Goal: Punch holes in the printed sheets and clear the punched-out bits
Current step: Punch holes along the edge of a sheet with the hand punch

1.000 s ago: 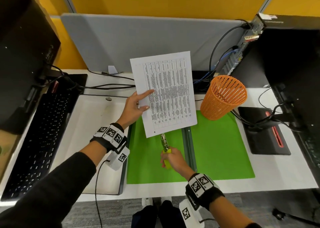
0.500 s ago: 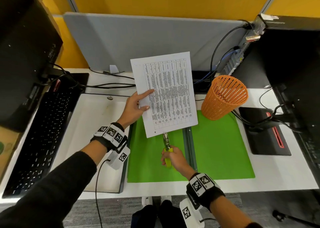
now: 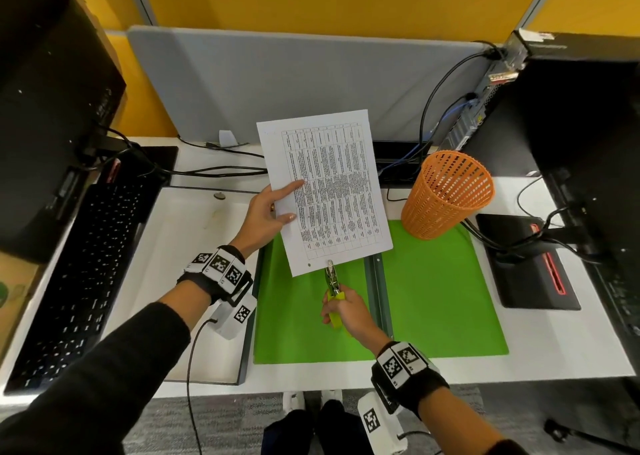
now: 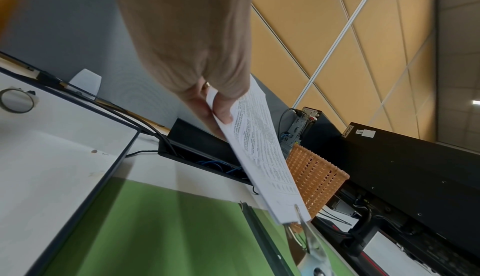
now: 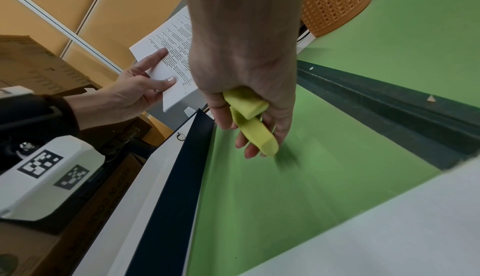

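My left hand (image 3: 268, 210) pinches the left edge of a stack of printed sheets (image 3: 329, 191), held up tilted above an open green folder (image 3: 433, 292). My right hand (image 3: 341, 311) grips the yellow-green handles of a hand hole punch (image 3: 333, 290); its metal nose sits over the sheets' bottom edge. One punched hole shows near the bottom left corner. In the left wrist view the thumb presses the printed sheets (image 4: 262, 157) and the hole punch nose (image 4: 302, 221) bites their lower edge. The right wrist view shows the hole punch handles (image 5: 250, 120) squeezed in my fingers.
An orange mesh basket (image 3: 448, 195) stands at the folder's far right corner. A white tray (image 3: 187, 281) lies left of the folder, a black keyboard (image 3: 79, 267) beyond it. Monitors, a computer tower and cables crowd both sides and the back.
The punch nose has moved up onto the bottom edge of the sheets. My left hand keeps the sheets nearly still.
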